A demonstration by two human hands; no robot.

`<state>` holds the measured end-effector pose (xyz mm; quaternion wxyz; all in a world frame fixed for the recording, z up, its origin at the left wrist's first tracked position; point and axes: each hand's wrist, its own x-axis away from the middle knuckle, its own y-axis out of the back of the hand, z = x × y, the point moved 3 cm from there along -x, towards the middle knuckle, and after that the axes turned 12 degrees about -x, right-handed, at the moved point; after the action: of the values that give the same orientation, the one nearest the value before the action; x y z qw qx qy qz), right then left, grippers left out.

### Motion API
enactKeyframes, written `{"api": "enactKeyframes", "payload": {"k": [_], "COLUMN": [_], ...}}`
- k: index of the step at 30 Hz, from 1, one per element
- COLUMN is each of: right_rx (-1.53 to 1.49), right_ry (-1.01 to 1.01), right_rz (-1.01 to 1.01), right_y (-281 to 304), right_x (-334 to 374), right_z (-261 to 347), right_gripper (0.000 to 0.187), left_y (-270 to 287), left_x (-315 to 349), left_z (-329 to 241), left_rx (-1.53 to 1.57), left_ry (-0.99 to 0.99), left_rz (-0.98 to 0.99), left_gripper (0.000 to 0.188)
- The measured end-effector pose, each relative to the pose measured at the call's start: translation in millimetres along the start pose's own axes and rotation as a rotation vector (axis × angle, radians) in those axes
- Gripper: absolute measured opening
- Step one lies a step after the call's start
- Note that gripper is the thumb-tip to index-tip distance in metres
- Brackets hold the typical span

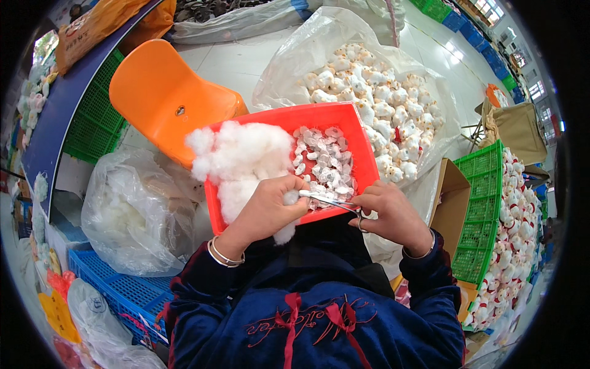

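My left hand (270, 206) is closed in a pinch around a small white fabric piece (303, 193). A tuft of white stuffing (285, 234) pokes out below that palm. My right hand (390, 212) grips slim metal forceps (335, 202) by the finger loops, and their tips reach to the small piece. Both hands are over the near edge of a red plastic tray (366, 138). Fluffy white stuffing (246, 154) fills the tray's left part; many small white and translucent pieces (329, 160) lie in its right part.
An orange chair (160, 92) stands beyond the tray. Behind it on the right, a clear bag (283, 80) holds small white plush pieces (381, 104). At left are a bag of stuffing (138, 212) and a blue crate (117, 283); at right, a cardboard box (450, 206) and green crate (479, 215).
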<state>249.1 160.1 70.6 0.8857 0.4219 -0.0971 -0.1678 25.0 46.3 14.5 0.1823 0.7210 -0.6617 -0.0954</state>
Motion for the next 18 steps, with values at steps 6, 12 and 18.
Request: {"api": "enactKeyframes", "payload": {"k": [6,12,18], "right_rx": [-0.057,-0.367,-0.591], "right_ry": [-0.003,-0.136,-0.195], "right_rz": [-0.027,0.024,-0.049], "right_y": [-1,-15,-38], "right_x": [0,2,4], "right_z": [6,8,8], "right_gripper": [0.027,0.03,0.033], "left_y": [9,5,-1], "left_x": [3,4,7], "left_z": [0,6,11], "left_rx": [0.1,0.254,0.331], "left_ry": [-0.089,-0.015,-0.001], "left_rz": [-0.061,-0.168,-0.273], "left_gripper": [0.018,0.015,0.017]}}
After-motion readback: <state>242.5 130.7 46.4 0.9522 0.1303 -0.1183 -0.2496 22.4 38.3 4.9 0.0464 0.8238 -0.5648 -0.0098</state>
